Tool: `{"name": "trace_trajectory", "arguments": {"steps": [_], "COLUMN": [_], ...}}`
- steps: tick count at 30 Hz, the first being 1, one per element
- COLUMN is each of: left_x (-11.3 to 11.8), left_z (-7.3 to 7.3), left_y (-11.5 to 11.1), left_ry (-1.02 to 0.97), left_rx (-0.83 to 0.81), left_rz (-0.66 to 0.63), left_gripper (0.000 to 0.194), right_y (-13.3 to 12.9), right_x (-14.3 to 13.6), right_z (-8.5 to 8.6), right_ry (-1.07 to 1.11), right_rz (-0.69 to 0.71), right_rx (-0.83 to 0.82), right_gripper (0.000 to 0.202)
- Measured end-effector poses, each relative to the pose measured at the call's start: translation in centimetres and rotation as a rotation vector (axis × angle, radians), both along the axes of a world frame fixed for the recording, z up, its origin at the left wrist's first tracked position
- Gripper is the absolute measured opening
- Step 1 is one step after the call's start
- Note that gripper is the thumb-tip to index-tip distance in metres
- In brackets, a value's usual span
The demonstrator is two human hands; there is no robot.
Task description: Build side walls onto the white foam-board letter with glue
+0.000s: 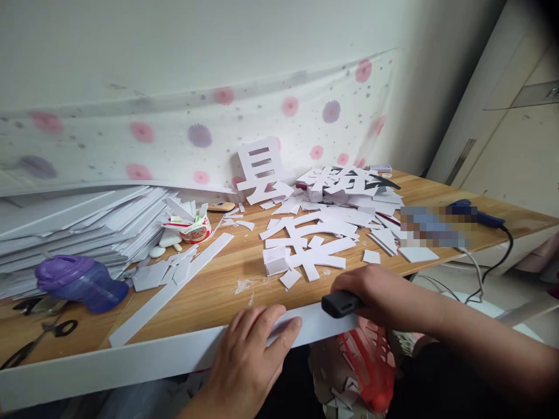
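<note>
A long white strip (174, 355) lies along the table's front edge. My left hand (253, 349) rests on it with the fingers spread. To the right, my right hand (379, 294) is closed around a black handle (341, 304), whose far end is hidden at the strip. Just behind my hands lies a white cut-out character (305, 250) on the wooden table (236, 273), with small white scraps around it. Another white cut-out character (264, 169) leans upright against the wall covering.
At the left are stacked white sheets (87, 227), a purple bottle (82, 282) and black scissors (48, 331). A paper bowl (196, 227) holds white pieces. A blue corded tool (476, 213) lies at the right. Below the edge hangs a red bag (371, 366).
</note>
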State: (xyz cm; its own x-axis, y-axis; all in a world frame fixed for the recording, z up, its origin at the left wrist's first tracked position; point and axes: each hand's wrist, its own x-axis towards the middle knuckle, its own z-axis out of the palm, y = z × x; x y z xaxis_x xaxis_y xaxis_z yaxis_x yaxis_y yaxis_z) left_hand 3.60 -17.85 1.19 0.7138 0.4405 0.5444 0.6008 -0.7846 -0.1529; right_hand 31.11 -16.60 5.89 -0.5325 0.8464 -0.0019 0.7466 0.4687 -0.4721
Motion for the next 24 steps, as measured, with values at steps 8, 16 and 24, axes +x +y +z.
{"name": "trace_trajectory", "arguments": {"steps": [8, 16, 24], "left_x": [-1.4, -5.0, -5.4], "left_z": [-0.1, 1.4, 3.4], "left_y": [0.2, 2.3, 3.8], "left_ry": [0.029, 0.128, 0.454], "left_rx": [0.015, -0.105, -0.489], "left_rz": [0.092, 0.309, 0.696], "left_gripper": [0.049, 0.020, 0.035], "right_y": [-0.3, 3.6, 10.7], "right_x": [-0.2, -2.1, -5.9], "right_z": [-1.1, 0.0, 0.0], "right_ry": [-0.017, -0.041, -0.166], "right_rz": [-0.029, -0.086, -0.019], "right_rx": [0.027, 0.159, 0.185], "right_gripper": [0.013, 0.009, 0.013]}}
